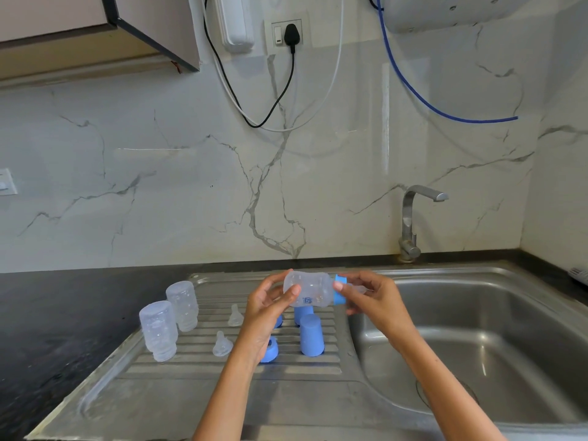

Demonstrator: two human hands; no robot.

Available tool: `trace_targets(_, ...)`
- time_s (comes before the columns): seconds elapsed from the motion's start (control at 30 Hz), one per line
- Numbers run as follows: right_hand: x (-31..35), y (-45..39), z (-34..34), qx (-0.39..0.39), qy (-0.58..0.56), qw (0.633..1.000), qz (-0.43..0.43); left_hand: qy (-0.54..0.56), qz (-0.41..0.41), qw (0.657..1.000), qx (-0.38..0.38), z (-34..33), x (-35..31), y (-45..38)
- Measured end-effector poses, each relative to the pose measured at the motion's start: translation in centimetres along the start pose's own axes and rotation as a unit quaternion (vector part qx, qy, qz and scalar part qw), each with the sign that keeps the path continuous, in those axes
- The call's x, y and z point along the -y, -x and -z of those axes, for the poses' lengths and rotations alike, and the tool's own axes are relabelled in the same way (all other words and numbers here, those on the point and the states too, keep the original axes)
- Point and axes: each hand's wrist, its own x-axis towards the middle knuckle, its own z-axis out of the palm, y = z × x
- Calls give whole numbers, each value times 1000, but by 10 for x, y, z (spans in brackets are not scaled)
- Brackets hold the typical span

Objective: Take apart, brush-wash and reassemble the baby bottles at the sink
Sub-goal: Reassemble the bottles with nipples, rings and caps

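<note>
Bottle held sideways between your hands.
Left hand grips its body, right hand pinches the blue collar; judging by this, twist next.

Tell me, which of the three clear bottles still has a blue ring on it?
The bottle held sideways between the left hand and right hand: its blue ring is on. The two bottles upside down on the drainboard have bare necks.

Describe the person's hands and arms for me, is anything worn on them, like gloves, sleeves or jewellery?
Both hands, left and right, are bare: no gloves, and no rings or watch in view. The forearms are uncovered too, with no sleeve showing up to the picture's bottom edge. Fingernails look short and unpainted.
</note>
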Motion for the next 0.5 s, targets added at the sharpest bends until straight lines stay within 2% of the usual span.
trace_targets(0.1, -1, -1, -3, -24, 35, 998, -38, -6, 1, 1000, 5, -2, 0, 1)
trace_targets(0.2, -1, 0, -2, -14, 75, 997, -32, -10, 2, 1000, -3, 0, -1, 2)
trace_targets(0.4, 2, 2, 1, 67, 23, 997, 15, 17, 17, 999, -26, 3, 1, 0)
trace_targets(0.5, 5, 3, 1, 38, -12, 999, -7, 13, 12, 1000, -16, 2, 1, 0)
